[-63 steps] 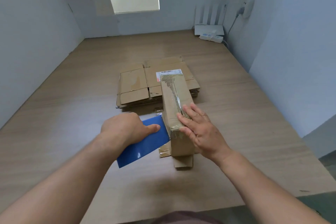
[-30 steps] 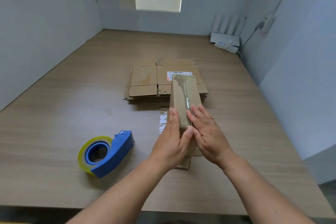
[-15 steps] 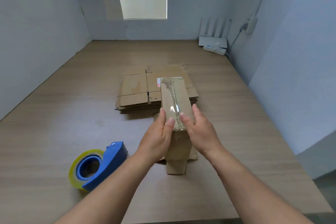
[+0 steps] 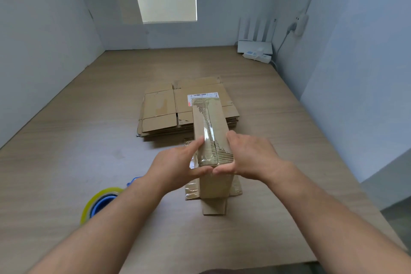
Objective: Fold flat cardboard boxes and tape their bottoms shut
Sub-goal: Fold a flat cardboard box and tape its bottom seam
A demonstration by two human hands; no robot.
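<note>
Both hands clamp the near end of a folded cardboard box point(image 4: 213, 122), the left hand point(image 4: 178, 167) wrapped round its left corner and the right hand point(image 4: 251, 158) round its right, thumbs meeting on the end face. A wide wooden table point(image 4: 89, 140), walled by pale panels, carries the work. The box stands at its middle with the closed bottom facing up and loose flaps splayed on the tabletop beneath. A stack of flat boxes point(image 4: 160, 113) lies just behind it, the top one bearing a white label point(image 4: 200, 95). A blue tape dispenser point(image 4: 100, 204) with a clear roll sits near the left forearm. A white router point(image 4: 254, 45) and power strip point(image 4: 258, 56) occupy the far right corner. A strip of clear tape point(image 4: 210, 133) runs along the box's centre seam.
</note>
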